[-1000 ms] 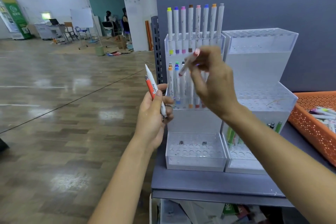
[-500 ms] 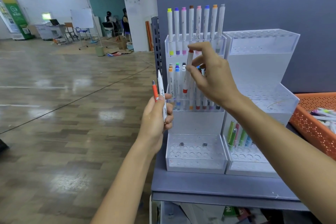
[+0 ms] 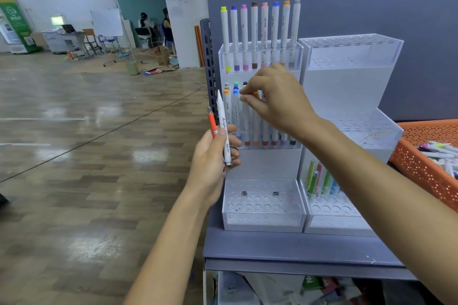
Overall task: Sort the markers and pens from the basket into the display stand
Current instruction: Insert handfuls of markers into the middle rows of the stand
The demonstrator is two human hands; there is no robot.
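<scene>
**Right hand at the middle row of the left stand**

Head view: I see my right hand (image 3: 282,101) up against the left display stand (image 3: 267,163). Its thumb and forefinger pinch the top of a red-tipped marker (image 3: 246,119), which stands upright in the middle row among other white-barrelled markers. My left hand (image 3: 210,163) is raised just off the desk's left edge. It grips two things upright side by side: a white acrylic marker (image 3: 224,129) and, to its left, an orange pen (image 3: 212,122).

The left display stand sits near the left edge of the desk (image 3: 272,247), and the right display stand (image 3: 347,86) touches its right side. The top-row markers (image 3: 260,32) fill the highest tier of the left stand, with caps in yellow, blue, pink, brown, orange and grey. In the right stand's lowest tier a few green and pink pens (image 3: 318,181) lean in their holes. The orange basket (image 3: 421,168) is at the desk's right edge, just beside the right stand, with loose markers (image 3: 441,153) piled inside.
</scene>
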